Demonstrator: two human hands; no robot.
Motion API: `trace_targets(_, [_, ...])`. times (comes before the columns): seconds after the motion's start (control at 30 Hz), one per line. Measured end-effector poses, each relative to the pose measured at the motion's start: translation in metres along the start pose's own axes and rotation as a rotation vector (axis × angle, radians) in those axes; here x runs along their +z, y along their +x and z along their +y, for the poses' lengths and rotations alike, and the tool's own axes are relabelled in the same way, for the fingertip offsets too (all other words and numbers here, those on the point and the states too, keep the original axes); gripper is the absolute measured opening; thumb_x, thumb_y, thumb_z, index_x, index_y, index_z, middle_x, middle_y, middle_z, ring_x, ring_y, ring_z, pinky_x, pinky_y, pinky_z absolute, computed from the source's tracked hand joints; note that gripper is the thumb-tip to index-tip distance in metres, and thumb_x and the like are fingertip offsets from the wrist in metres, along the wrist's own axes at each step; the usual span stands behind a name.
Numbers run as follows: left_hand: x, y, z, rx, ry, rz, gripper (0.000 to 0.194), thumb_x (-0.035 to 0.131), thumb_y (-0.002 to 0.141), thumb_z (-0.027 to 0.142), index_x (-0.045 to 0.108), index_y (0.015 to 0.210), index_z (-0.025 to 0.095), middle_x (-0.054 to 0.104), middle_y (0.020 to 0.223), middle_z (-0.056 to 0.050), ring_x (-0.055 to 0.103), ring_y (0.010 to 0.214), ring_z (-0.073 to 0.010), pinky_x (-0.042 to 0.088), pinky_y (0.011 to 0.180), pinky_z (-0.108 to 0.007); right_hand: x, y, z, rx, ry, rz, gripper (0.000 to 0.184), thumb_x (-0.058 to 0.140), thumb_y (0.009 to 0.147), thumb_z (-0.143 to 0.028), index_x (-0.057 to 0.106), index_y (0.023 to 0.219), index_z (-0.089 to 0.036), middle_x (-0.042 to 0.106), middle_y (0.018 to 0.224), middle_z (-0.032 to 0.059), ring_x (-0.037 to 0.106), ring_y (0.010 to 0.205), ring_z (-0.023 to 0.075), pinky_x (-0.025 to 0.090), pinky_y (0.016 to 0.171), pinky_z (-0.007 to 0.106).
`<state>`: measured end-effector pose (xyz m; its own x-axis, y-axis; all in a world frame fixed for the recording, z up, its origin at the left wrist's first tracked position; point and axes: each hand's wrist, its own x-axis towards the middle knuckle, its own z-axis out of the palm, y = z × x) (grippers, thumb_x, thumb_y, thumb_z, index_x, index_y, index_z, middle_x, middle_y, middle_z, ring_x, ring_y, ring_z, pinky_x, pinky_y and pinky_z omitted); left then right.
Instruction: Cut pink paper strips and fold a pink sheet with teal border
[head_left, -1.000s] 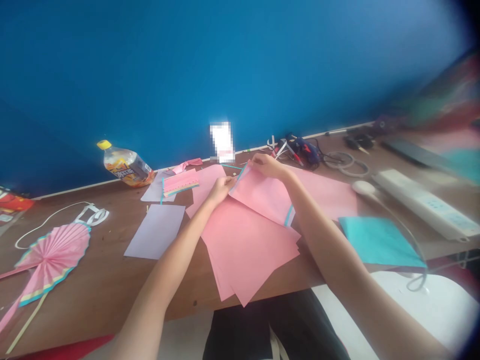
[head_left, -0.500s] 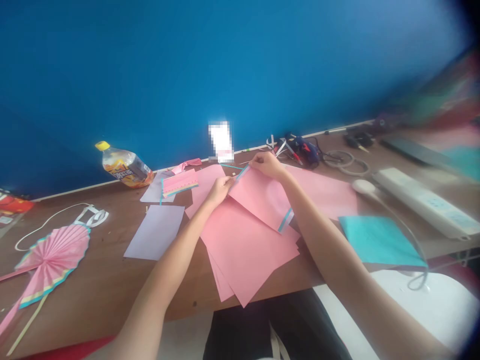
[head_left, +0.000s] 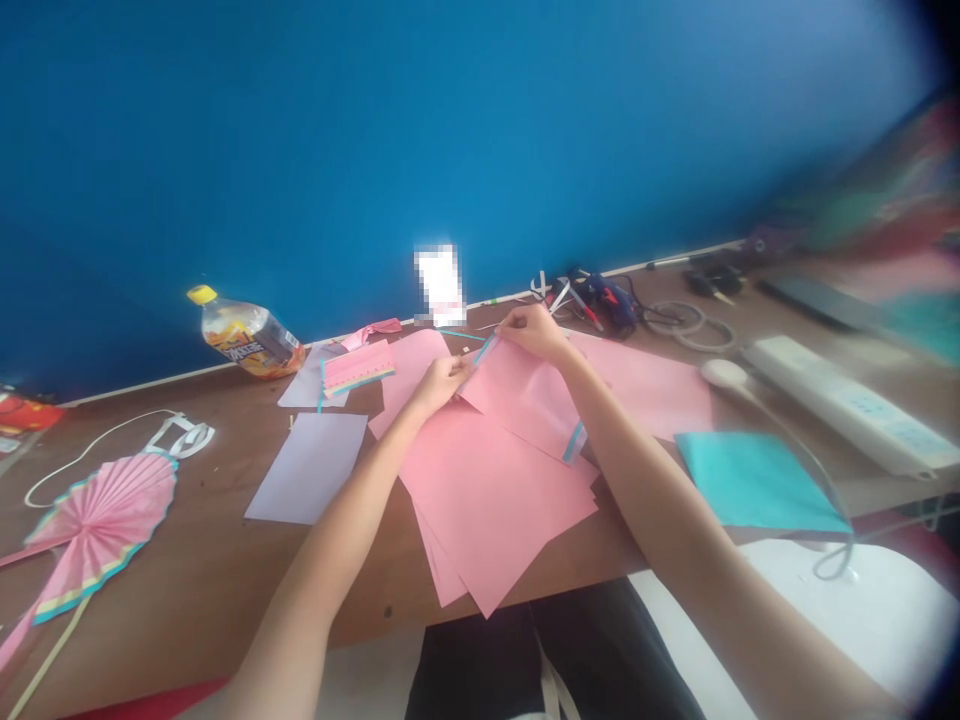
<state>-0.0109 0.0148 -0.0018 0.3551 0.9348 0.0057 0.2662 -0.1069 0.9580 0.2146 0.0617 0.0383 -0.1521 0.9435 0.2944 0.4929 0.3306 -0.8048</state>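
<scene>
My left hand [head_left: 441,384] pinches the near end of a blue-edged side of a pink paper sheet [head_left: 529,385]. At the far end of that edge, the fingers of my right hand [head_left: 531,330] are closed on the same sheet. A narrow blue strip [head_left: 485,349] runs between the two hands, and a second blue strip [head_left: 574,441] shows at the sheet's right end. The held sheet is bent, with a corner lifted beside my left hand. Under it lie several overlapping plain pink sheets [head_left: 487,510].
A pink pleated fan [head_left: 112,510] lies left, below a bottle with a yellow cap [head_left: 247,335]. Pale lilac paper [head_left: 311,468] and a striped pink piece [head_left: 360,368] are nearer. To the right are teal paper [head_left: 757,482], a power strip [head_left: 847,400] and tape rings [head_left: 694,325].
The held pink sheet has bent and sunk lower across its middle, its right end dropping closer to the pile. Both hands keep nearly the same place and grip.
</scene>
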Motion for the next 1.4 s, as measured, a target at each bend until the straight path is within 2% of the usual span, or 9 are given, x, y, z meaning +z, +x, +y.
trace_targets(0.23, [-0.001, 0.005, -0.002, 0.038, -0.063, 0.012, 0.026, 0.061, 0.079, 0.039, 0.062, 0.075, 0.013, 0.061, 0.067, -0.001, 0.053, 0.061, -0.0117, 0.037, 0.059, -0.023, -0.001, -0.004, -0.010, 0.002, 0.033, -0.033, 0.027, 0.066, 0.070, -0.042, 0.062, 0.067, -0.015, 0.061, 0.063, 0.0022, 0.051, 0.060, 0.0129, 0.036, 0.056, 0.025])
trace_targets(0.3, [-0.003, 0.005, 0.000, 0.019, -0.096, -0.013, 0.022, 0.063, 0.078, 0.035, 0.064, 0.078, 0.013, 0.064, 0.072, -0.002, 0.056, 0.069, -0.0132, 0.039, 0.065, -0.023, -0.002, -0.005, -0.015, -0.009, 0.054, -0.055, 0.027, 0.066, 0.071, -0.041, 0.060, 0.067, -0.015, 0.060, 0.063, 0.0019, 0.049, 0.060, 0.0122, 0.036, 0.056, 0.025])
trace_targets(0.43, [-0.006, 0.002, 0.008, -0.013, -0.191, -0.125, 0.031, 0.064, 0.079, 0.042, 0.067, 0.092, 0.014, 0.067, 0.084, -0.004, 0.059, 0.077, -0.0154, 0.041, 0.070, -0.024, -0.001, -0.005, -0.023, -0.020, 0.093, -0.118, 0.027, 0.066, 0.071, -0.041, 0.059, 0.067, -0.015, 0.059, 0.064, 0.0017, 0.049, 0.059, 0.0116, 0.037, 0.056, 0.024])
trace_targets(0.53, [-0.005, 0.000, 0.011, 0.019, -0.201, -0.140, 0.039, 0.063, 0.079, 0.051, 0.066, 0.087, 0.013, 0.065, 0.078, -0.003, 0.056, 0.070, -0.0135, 0.038, 0.064, -0.023, 0.001, -0.004, -0.025, -0.056, 0.069, -0.162, 0.026, 0.066, 0.071, -0.040, 0.061, 0.069, -0.015, 0.060, 0.065, 0.0019, 0.050, 0.061, 0.0120, 0.037, 0.056, 0.024])
trace_targets(0.7, [-0.001, 0.004, 0.005, 0.078, -0.159, -0.143, 0.046, 0.064, 0.077, 0.056, 0.066, 0.078, 0.010, 0.064, 0.076, -0.004, 0.055, 0.070, -0.0139, 0.040, 0.064, -0.024, 0.003, -0.002, -0.024, -0.090, -0.012, -0.152, 0.026, 0.064, 0.073, -0.040, 0.062, 0.069, -0.014, 0.062, 0.067, 0.0024, 0.051, 0.062, 0.0126, 0.035, 0.057, 0.024])
trace_targets(0.97, [-0.003, 0.006, 0.000, 0.040, -0.214, -0.216, 0.049, 0.071, 0.072, 0.054, 0.070, 0.096, 0.010, 0.070, 0.084, -0.007, 0.060, 0.073, -0.0165, 0.045, 0.072, -0.028, 0.008, -0.001, -0.021, -0.116, -0.086, -0.113, 0.026, 0.061, 0.074, -0.039, 0.059, 0.065, -0.015, 0.061, 0.064, 0.0019, 0.049, 0.061, 0.0125, 0.034, 0.057, 0.025])
trace_targets(1.2, [-0.003, 0.004, 0.001, 0.032, -0.166, -0.179, 0.046, 0.070, 0.073, 0.054, 0.068, 0.089, 0.011, 0.069, 0.080, -0.007, 0.060, 0.074, -0.0176, 0.045, 0.070, -0.027, 0.010, -0.002, -0.024, -0.167, -0.088, -0.111, 0.027, 0.059, 0.077, -0.041, 0.064, 0.071, -0.015, 0.061, 0.068, 0.0017, 0.049, 0.064, 0.0125, 0.035, 0.060, 0.025])
trace_targets(1.3, [-0.003, 0.004, 0.000, 0.024, -0.131, -0.139, 0.043, 0.069, 0.073, 0.054, 0.066, 0.082, 0.011, 0.066, 0.076, -0.004, 0.057, 0.068, -0.0150, 0.042, 0.065, -0.025, 0.005, -0.004, -0.028, -0.108, -0.008, -0.123, 0.032, 0.057, 0.079, -0.043, 0.069, 0.074, -0.014, 0.063, 0.068, 0.0031, 0.051, 0.065, 0.0140, 0.036, 0.059, 0.025])
trace_targets(1.4, [-0.003, 0.003, 0.000, 0.051, -0.136, -0.145, 0.043, 0.068, 0.075, 0.053, 0.066, 0.087, 0.011, 0.063, 0.076, -0.003, 0.056, 0.069, -0.0145, 0.040, 0.064, -0.024, -0.002, -0.005, -0.031, -0.039, 0.067, -0.149, 0.026, 0.055, 0.077, -0.032, 0.072, 0.077, -0.013, 0.068, 0.076, 0.0052, 0.056, 0.070, 0.0162, 0.041, 0.063, 0.026])
